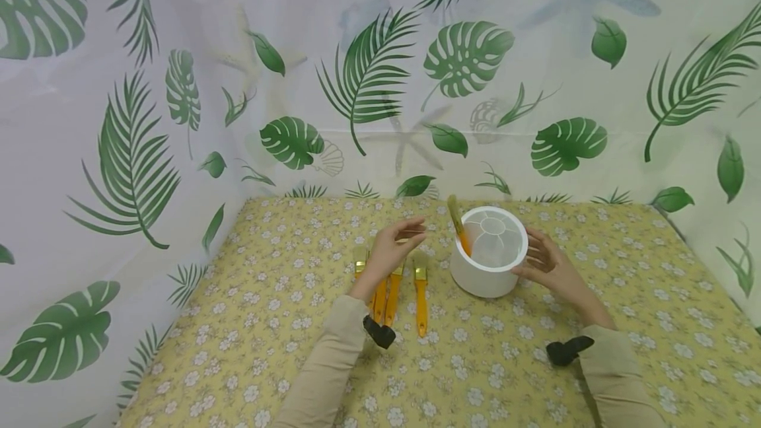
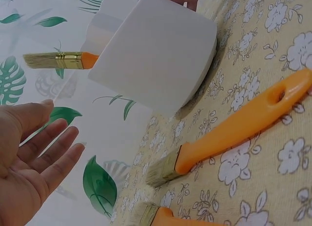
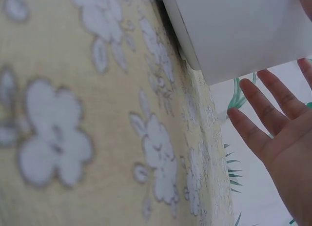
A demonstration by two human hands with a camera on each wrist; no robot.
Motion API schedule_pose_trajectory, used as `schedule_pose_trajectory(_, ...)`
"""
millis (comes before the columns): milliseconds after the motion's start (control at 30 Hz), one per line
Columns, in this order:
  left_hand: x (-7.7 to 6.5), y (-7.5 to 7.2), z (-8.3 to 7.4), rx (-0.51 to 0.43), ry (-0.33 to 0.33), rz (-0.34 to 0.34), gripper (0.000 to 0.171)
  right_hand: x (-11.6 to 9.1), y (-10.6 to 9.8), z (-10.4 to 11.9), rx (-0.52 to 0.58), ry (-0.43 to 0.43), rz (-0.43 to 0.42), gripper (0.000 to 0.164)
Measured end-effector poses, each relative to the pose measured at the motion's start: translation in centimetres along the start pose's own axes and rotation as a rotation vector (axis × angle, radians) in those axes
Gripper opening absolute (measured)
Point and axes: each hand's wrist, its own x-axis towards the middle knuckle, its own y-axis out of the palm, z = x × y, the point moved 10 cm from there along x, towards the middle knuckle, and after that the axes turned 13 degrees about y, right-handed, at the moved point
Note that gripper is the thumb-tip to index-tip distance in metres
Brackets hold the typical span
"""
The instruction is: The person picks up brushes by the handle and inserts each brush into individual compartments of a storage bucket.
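Observation:
A white round container [image 1: 484,283] with dividers inside stands on the table, and one orange-handled paintbrush [image 1: 454,213] leans in it, bristles up. My right hand [image 1: 553,273] is at the container's right side, its thumb near the rim and its fingers extended along the far side. My left hand [image 1: 389,253] hovers left of the container with relaxed fingers and nothing in them. Below it lie several more paintbrushes [image 1: 392,299], partly hidden by the wrist. A separate paintbrush [image 1: 421,302] lies between them and the container; its orange handle [image 2: 243,121] shows large in the left wrist view.
A yellow floral cloth [image 1: 267,349] covers the table. White sheets with green leaf prints [image 1: 368,78] hang behind it and along its sides. Each wrist carries a black camera mount, such as the right one [image 1: 567,351].

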Motion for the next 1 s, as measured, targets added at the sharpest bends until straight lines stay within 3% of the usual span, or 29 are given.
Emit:
schedule_pose_trajectory(367,-0.1,-0.4,0.2,0.002,-0.006,-0.003,0.036,-0.1,-0.6,-0.5,-0.059,0.048,-0.003,0.072)
schedule_pose_trajectory(667,-0.8,-1.3,-3.2,-0.018,-0.007,0.023,0.037,-0.2,-0.7,-0.6,0.014,0.057,0.007,0.066)
schedule_pose_trajectory(833,-1.1,-1.7,-3.6,-0.013,-0.016,0.023,0.037,-0.3,-0.8,-0.1,0.074,0.011,0.03,0.061)
schedule_pose_trajectory(1000,-1.3,-1.8,-3.2,-0.015,-0.03,0.035,0.037,-0.4,-1.0,-0.2,0.061,0.033,0.013,0.057)
